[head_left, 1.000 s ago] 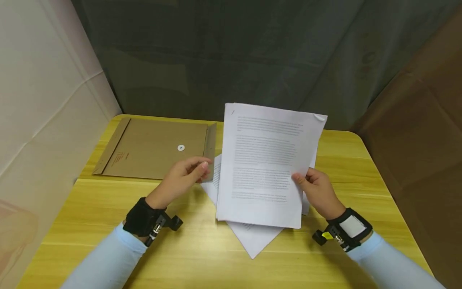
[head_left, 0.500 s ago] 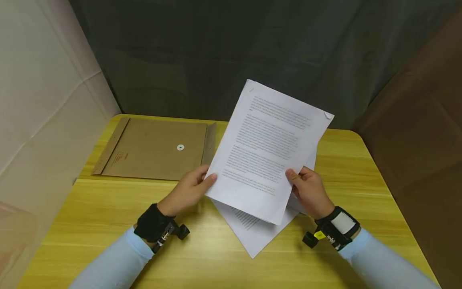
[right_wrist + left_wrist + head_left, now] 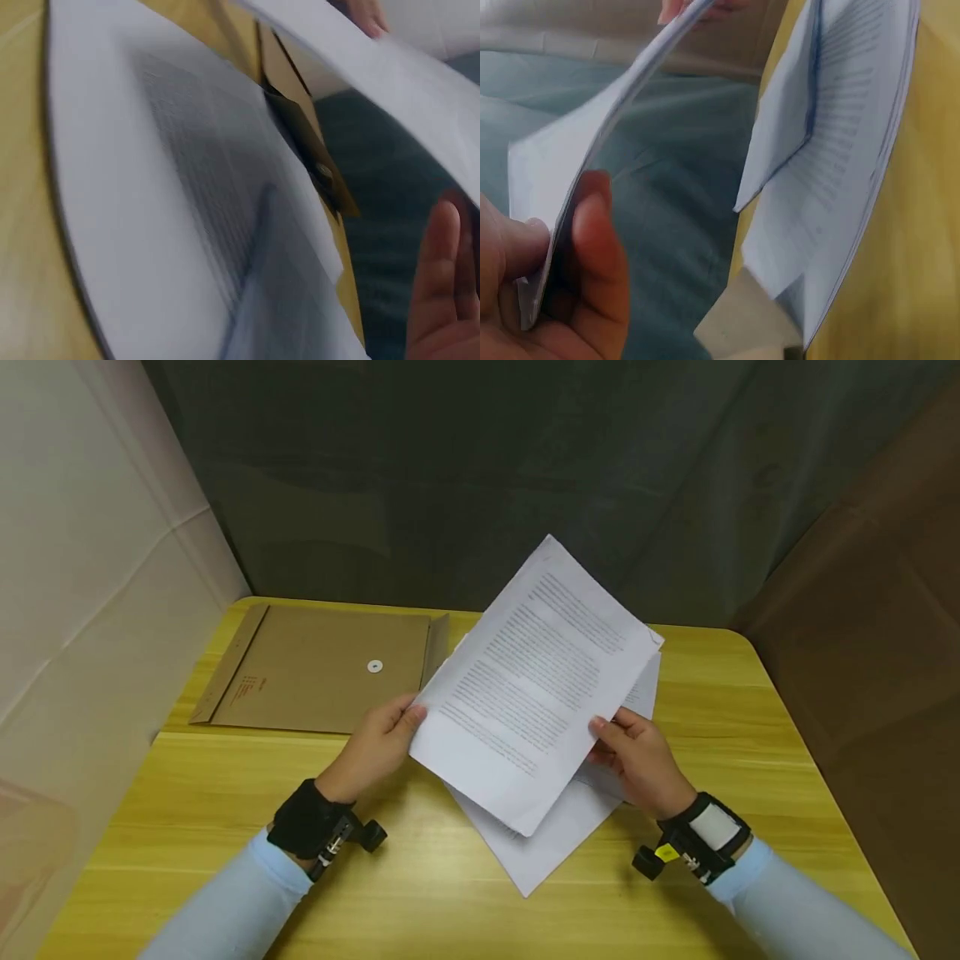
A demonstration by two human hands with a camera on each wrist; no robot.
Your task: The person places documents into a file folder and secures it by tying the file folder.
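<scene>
Nearest, loose printed sheets (image 3: 551, 839) lie on the yellow wooden table (image 3: 420, 893). Above them, the left hand (image 3: 375, 747) pinches one edge of a tilted stack of printed pages (image 3: 528, 689), and the right hand (image 3: 637, 760) grips the opposite edge. Beyond, a brown string-tie envelope (image 3: 322, 668) lies flat near the table's far edge.

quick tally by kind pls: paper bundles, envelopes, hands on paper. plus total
Held printed paper bundle, pinched by the left hand and the right hand: 1
Loose printed sheets on the table, a pile; the number of sheets cannot be told: 1
Brown envelope: 1
Hands on paper: 2
Total: 5
</scene>
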